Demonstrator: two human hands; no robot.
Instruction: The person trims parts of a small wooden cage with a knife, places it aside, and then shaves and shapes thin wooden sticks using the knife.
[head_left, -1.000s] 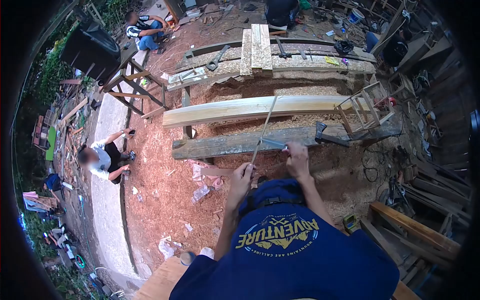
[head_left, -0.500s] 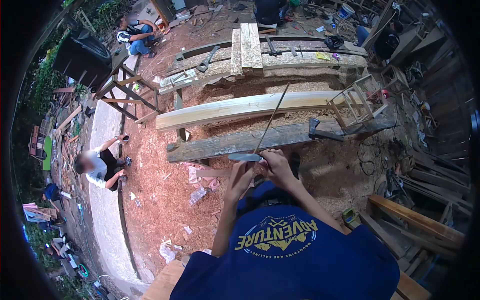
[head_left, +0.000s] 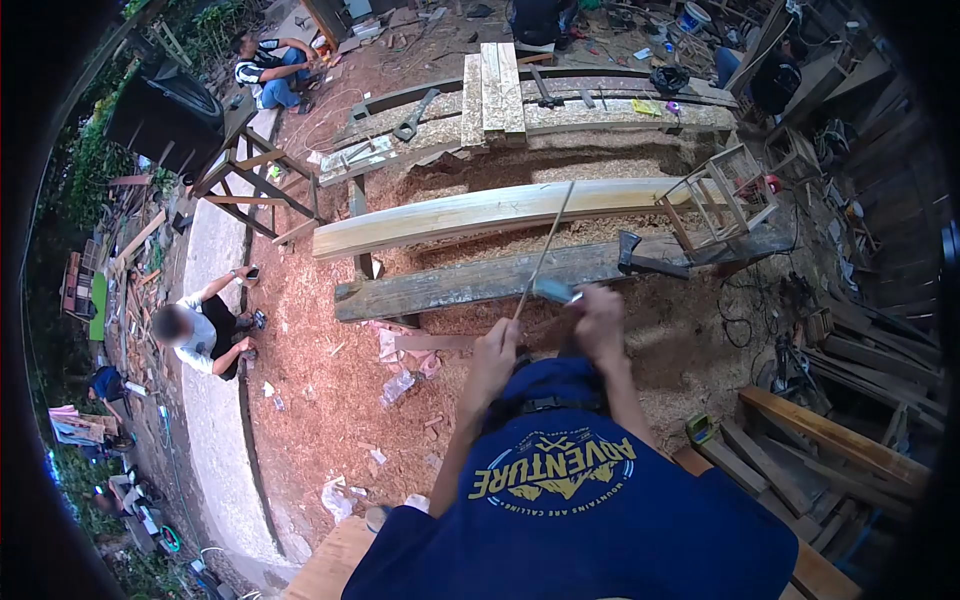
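Observation:
My left hand (head_left: 495, 352) is closed around the lower end of a thin wooden stick (head_left: 545, 250), which slants up and to the right. In my right hand (head_left: 600, 322) is a knife (head_left: 553, 290), its broad blade pointing left just beside the stick. Motion blurs the blade and the right hand a little, and I cannot tell whether blade and stick touch. Beyond both hands lies a weathered plank (head_left: 470, 282), with an axe (head_left: 640, 262) resting towards its right end.
Behind the plank stretches a pale timber beam (head_left: 430, 218). A wooden frame (head_left: 715, 200) stands at its right end. A handsaw (head_left: 416, 115) and a hammer (head_left: 543, 90) lie on the far bench. One person (head_left: 205, 330) squats at left; others sit farther back. Wood shavings cover the ground.
My right hand has moved right with the knife, away from my left hand. My left hand has come slightly lower, and the stick now stands steeper and looks paler.

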